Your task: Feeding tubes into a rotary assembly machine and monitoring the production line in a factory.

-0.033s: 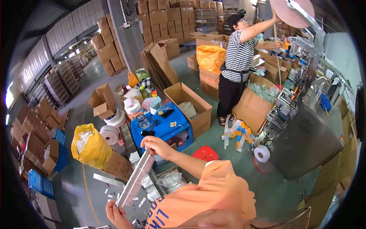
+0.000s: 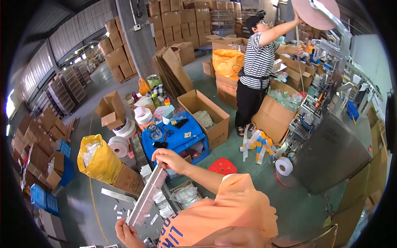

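Long silvery strip of joined sachets (image 2: 147, 194) sits low centre-left in the head view, running from about 1 o'clock at its top end down to 7 o'clock, held taut in the air above the grey floor (image 2: 82, 206). Right hand (image 2: 167, 159) has its grip closed over the top end, fingers curled on the edge; left hand (image 2: 126, 233) closes on the bottom end near the lower rim, though that grip is partly cut off by the frame, so how firmly it pinches is hard to tell. The strip spans the two grips with its middle unsupported. Risk, as a judgement: a slack pull could let the middle sag or fold, and too hard a pull could tear it at a seam; a slip at the bottom grip would drop it among the loose white packets (image 2: 159, 206) scattered on the floor just below. At 12 o'clock from the strip stands a blue crate (image 2: 182, 140) carrying bottles and tools, with an open cardboard box (image 2: 206, 115) beside it; a yellow bag (image 2: 99, 159) lies at 10 o'clock. Well apart at 2 o'clock, another person in a striped shirt (image 2: 258, 58) reaches up to a big roll on a steel machine (image 2: 331, 153).
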`<state>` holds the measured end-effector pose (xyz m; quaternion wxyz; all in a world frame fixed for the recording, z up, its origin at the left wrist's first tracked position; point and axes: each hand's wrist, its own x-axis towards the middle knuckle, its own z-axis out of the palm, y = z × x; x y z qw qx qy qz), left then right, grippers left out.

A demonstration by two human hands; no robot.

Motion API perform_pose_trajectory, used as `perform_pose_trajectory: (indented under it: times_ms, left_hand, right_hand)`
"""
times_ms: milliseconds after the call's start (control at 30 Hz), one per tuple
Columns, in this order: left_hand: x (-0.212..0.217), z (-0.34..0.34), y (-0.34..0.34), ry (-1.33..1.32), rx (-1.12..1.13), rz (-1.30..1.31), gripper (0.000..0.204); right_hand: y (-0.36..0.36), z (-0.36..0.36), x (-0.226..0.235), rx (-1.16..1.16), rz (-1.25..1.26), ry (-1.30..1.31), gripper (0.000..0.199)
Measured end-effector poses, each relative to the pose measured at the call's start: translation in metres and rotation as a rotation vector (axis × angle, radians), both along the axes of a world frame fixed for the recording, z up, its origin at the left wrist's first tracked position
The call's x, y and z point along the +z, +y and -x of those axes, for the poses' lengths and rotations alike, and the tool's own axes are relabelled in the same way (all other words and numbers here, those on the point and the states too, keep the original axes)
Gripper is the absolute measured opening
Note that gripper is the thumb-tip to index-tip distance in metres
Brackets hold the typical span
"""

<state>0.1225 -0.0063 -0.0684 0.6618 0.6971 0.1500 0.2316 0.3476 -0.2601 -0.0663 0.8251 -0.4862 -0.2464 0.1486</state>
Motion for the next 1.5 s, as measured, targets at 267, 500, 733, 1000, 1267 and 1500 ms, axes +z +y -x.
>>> perform_pose_trajectory:
  times_ms: [267, 500, 733, 1000, 1267, 1500]
  left_hand:
    - [0.010, 0.051, -0.020, 0.050, 0.117, -0.040, 0.014]
    - [0.039, 0.057, -0.043, -0.070, 0.191, 0.160, 0.018]
    - [0.026, 0.064, -0.030, -0.075, 0.034, 0.052, 0.017]
    - [0.029, 0.057, -0.030, -0.099, 0.108, 0.176, 0.016]
    - [0.041, 0.059, -0.052, -0.124, 0.179, 0.231, 0.016]
    - [0.041, 0.058, -0.052, -0.142, 0.166, 0.190, 0.015]
  right_hand:
    - [0.013, 0.036, -0.001, 0.131, -0.011, 0.006, 0.015]
    - [-0.002, 0.062, 0.009, 0.099, -0.029, -0.006, 0.014]
    - [-0.022, 0.082, 0.003, 0.000, -0.024, 0.013, 0.013]
    - [-0.029, 0.091, 0.005, -0.049, -0.032, -0.015, 0.015]
    - [-0.028, 0.087, -0.002, -0.013, -0.041, 0.000, 0.014]
    - [-0.020, 0.081, -0.005, -0.013, -0.036, 0.011, 0.014]
